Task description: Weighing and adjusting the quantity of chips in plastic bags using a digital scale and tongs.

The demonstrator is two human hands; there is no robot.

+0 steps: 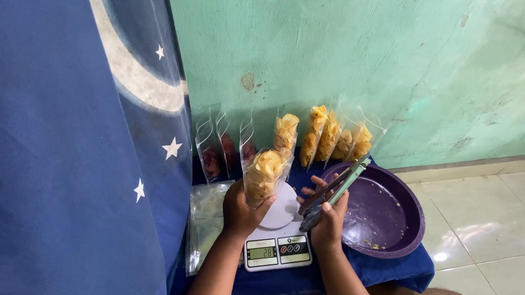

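Note:
My left hand (237, 213) grips a clear plastic bag of yellow chips (263, 175), held just above the white round pan of a small digital kitchen scale (278, 237). My right hand (327, 219) holds metal tongs (338, 185), their tips pointing up and right over the rim of a purple round basin (400, 218). The basin holds only a few yellow crumbs. Both hands are close together over the scale.
Several filled clear bags lean against the green wall: yellow chips (329, 137) on the right, dark red ones (220, 153) on the left. A stack of flat empty plastic bags (203, 221) lies left of the scale. A blue star-patterned curtain (63, 160) hangs left; tiled floor at right.

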